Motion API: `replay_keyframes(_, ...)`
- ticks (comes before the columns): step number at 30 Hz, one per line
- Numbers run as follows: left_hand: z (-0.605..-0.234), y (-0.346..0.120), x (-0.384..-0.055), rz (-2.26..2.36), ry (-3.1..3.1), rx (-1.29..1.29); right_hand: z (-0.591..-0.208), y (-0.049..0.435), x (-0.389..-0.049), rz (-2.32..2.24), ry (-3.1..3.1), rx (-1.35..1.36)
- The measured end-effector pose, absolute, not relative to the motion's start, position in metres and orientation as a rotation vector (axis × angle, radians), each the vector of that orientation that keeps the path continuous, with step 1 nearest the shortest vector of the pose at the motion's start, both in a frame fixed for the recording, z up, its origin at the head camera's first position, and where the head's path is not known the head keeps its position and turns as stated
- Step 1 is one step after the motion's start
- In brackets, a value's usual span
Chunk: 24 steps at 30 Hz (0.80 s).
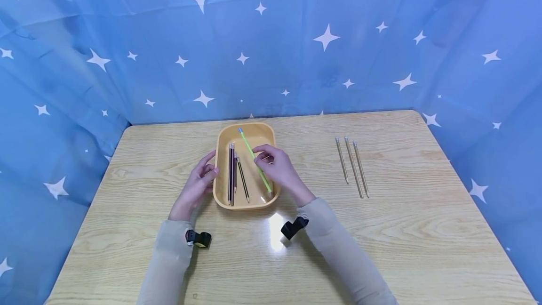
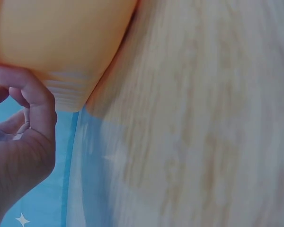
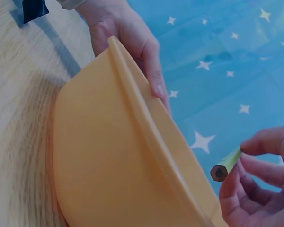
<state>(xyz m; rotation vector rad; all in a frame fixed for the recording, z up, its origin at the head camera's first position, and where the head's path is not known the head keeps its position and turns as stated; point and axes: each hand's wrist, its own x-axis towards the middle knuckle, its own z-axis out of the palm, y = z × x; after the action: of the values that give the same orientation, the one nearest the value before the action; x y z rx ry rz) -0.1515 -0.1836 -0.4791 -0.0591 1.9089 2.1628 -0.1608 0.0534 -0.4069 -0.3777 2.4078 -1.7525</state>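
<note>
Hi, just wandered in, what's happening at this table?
Someone is handling pencils. Their right hand pinches a green pencil over the tray, while their left hand holds the tray's left side. Some dark pencils lie in the tray, toward its left. Three gold pencils lie on the table, off to the right.

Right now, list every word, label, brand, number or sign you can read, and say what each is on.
No readable text in any view.
Green pencil in the right hand: any print is too small to read.
Dark pencils and gold pencils: likewise too small.
Tray: no lettering on the sides shown.
Blue backdrop: white stars only, a pattern, not text.
</note>
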Motion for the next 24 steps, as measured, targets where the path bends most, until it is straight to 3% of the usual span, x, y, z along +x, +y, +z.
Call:
replay_keyframes(3,-0.479,-0.183,-0.151,2.162,1.909,-0.060,-0.397,0.057,-0.157,-1.761,2.391,-0.363)
replay_keyframes(11,-0.478,-0.184,-0.150,2.159,1.922,-0.060,-0.433,0.075,-0.174,-1.757,2.468,-0.371)
replay_keyframes(24,-0.478,-0.183,-0.151,2.169,1.920,-0.037,-0.439,0.114,-0.181,-1.796,2.520,-0.288)
